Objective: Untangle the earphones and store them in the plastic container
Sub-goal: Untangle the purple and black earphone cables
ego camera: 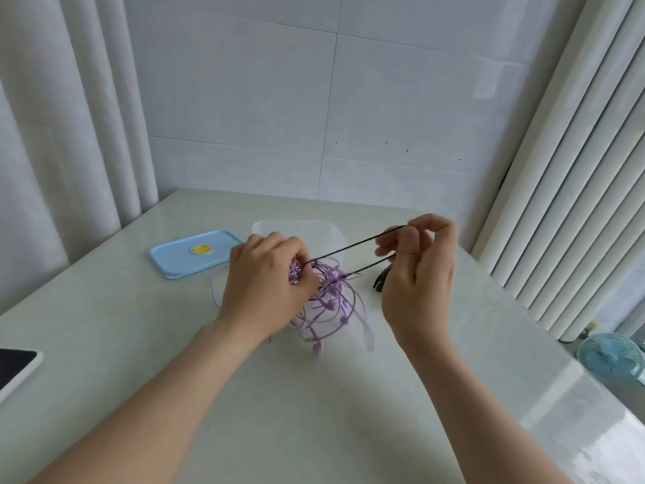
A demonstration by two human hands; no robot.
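Your left hand (265, 284) is curled tight round one end of the purple earphones (331, 298), knuckles up, holding the bundle just above the table (139, 344). Your right hand (419, 274) is raised a bit higher and to the right, thumb and forefinger pinching a loop of the black cable (356, 244); its other fingers are loosely bent. The loop runs as 2 taut black strands between your hands: the upper one goes into your left fist, the lower one into the middle of the purple tangle. A small dark piece (378, 281) hangs by your right palm, prob. part of the black set, too blurred to be sure. The purple wires spill down in many loops w/ several small buds or pods on them; can't tell how many sets that makes. Behind your hands stands 1 clear plastic container (296, 232), open at the top, and your left hand covers part of it. To its left lies 1 light-blue lid (181, 260), flat on the table, w/ 1 round yellow sticker (201, 249) at the centre; any print on it is too small to read. The tabletop is pale, glossy and reflective. At its left edge sits 1 dark-screened device w/ a white border (15, 368), partly out of shot. Beyond are a white tiled wall (314, 99), white curtains (69, 134) on both sides, and 1 small blue fan (610, 354) on the floor at lower right.
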